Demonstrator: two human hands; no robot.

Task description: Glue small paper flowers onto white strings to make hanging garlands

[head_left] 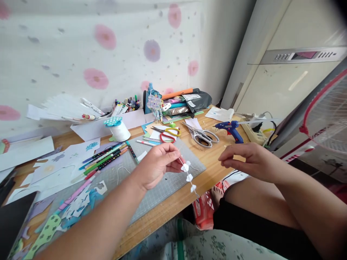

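Between thumb and fingers, my left hand (pixel 159 162) pinches a thin white string over the front of the grey cutting mat (pixel 151 202). Several small white cut-out pieces (pixel 189 177) sit spaced along the string, which slants down past the mat's edge. My right hand (pixel 244 160) is raised off the table's right front side, apart from the string. Its fingers are curled with the tips close together; whatever they hold, if anything, is too small to see. Beyond it lies a blue glue gun (pixel 230 130) with a clear glue stick in its back.
Grey-handled scissors (pixel 202 136) and red-and-yellow scissors (pixel 168 134) lie behind the mat. A white thread spool (pixel 119 131) stands left of them. Markers (pixel 103 159) and paper scraps (pixel 78 202) cover the left side. A power strip (pixel 253 131) and a fan (pixel 325 112) are at right.
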